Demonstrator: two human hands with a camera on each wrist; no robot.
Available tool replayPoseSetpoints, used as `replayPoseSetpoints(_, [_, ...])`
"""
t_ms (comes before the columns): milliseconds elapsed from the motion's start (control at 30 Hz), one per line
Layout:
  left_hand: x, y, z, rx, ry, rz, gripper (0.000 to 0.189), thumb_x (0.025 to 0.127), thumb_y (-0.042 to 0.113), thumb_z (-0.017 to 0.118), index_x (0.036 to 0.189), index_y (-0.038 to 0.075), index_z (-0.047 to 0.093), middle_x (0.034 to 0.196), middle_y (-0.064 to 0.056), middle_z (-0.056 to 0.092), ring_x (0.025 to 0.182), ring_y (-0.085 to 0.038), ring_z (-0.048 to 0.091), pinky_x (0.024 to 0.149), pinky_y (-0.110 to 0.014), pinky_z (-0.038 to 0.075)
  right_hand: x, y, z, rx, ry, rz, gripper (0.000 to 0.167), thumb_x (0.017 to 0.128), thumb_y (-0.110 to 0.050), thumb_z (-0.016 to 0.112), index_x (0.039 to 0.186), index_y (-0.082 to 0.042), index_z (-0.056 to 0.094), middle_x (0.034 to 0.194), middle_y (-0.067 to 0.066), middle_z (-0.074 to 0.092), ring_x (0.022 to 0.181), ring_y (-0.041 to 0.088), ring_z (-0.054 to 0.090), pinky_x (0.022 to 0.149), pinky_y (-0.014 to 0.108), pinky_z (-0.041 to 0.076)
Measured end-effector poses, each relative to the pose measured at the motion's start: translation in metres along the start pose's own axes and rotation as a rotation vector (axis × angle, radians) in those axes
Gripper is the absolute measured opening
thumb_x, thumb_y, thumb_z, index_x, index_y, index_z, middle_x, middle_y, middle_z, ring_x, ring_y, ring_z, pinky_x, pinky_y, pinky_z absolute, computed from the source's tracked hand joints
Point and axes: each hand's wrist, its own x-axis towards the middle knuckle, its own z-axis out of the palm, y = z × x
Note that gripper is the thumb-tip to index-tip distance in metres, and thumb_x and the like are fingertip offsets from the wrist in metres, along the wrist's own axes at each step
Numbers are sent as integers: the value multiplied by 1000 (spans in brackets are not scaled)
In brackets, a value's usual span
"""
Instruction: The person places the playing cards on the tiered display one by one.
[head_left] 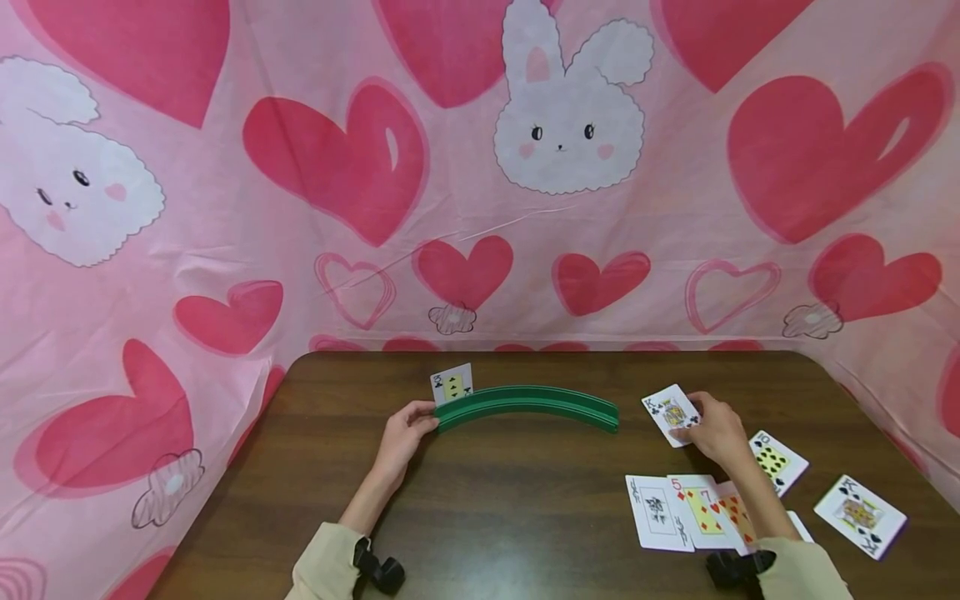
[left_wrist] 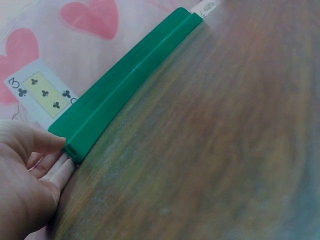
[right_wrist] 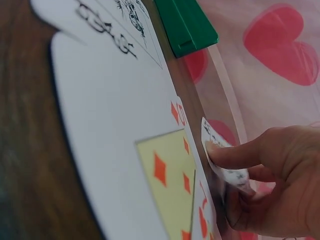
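A curved green card holder (head_left: 528,400) stands on the table, and a three of clubs (head_left: 453,384) is upright at its left end. There my left hand (head_left: 401,437) grips the holder, thumb against its end in the left wrist view (left_wrist: 30,180). To the right of the holder, my right hand (head_left: 718,429) pinches a king of clubs (head_left: 667,412) by its right side. In the right wrist view this card (right_wrist: 231,172) is tilted, with the thumb on its face; the fingers behind it are partly hidden.
On the right lie a joker (head_left: 658,512), a five of diamonds (head_left: 702,510) and a seven of hearts (head_left: 733,508), overlapping. The right forearm partly covers them. Beyond are a ten (head_left: 780,461) and a king of spades (head_left: 860,517). A pink heart-print cloth (head_left: 480,208) hangs behind the table.
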Motion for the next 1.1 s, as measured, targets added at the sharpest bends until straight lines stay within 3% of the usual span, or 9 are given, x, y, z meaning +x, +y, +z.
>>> replayPoseSetpoints(133, [0, 0, 1, -1, 0, -9, 28, 101, 5, 63, 126, -6, 66, 127, -20, 66, 104, -23, 61, 92, -32, 46, 0, -1, -1, 6, -15, -13, 56, 82, -5, 79, 124, 20, 51, 104, 38, 61, 91, 46, 57, 83, 60, 44])
replayPoseSetpoints(367, [2, -3, 1, 1, 8, 7, 27, 100, 3, 63, 124, -7, 67, 125, -19, 67, 104, -22, 61, 89, -29, 47, -3, -3, -2, -4, 39, 2, 36, 95, -6, 62, 118, 21, 61, 110, 39, 64, 93, 46, 59, 84, 60, 44])
replayPoseSetpoints(500, [3, -3, 0, -5, 12, 9, 26, 99, 2, 63, 123, -7, 68, 123, -19, 68, 103, -21, 61, 88, -28, 47, -4, -4, -4, 20, 80, -14, 31, 89, -1, 67, 113, 19, 64, 104, 36, 67, 87, 42, 59, 78, 51, 44])
replayPoseSetpoints(667, [3, -4, 1, -11, 13, 0, 26, 99, 2, 63, 123, -6, 68, 123, -18, 68, 103, -21, 61, 88, -27, 46, -4, -2, -6, 44, 102, -53, 45, 79, 4, 72, 122, 14, 60, 90, 28, 63, 82, 38, 56, 71, 43, 40])
replayPoseSetpoints(900, [1, -3, 0, -7, 8, 9, 27, 100, 4, 63, 124, -7, 67, 125, -20, 67, 104, -23, 61, 88, -27, 47, -2, 0, -11, 141, 2, -13, 69, 78, 6, 70, 142, 11, 45, 88, 17, 52, 85, 35, 51, 71, 40, 37])
replayPoseSetpoints(1100, [3, -5, 2, -14, 17, 11, 26, 98, 3, 65, 122, -7, 68, 119, -17, 68, 100, -17, 62, 86, -26, 47, -4, 0, -12, 193, 7, 31, 55, 85, 1, 69, 135, 11, 47, 92, 23, 58, 89, 34, 52, 71, 38, 39])
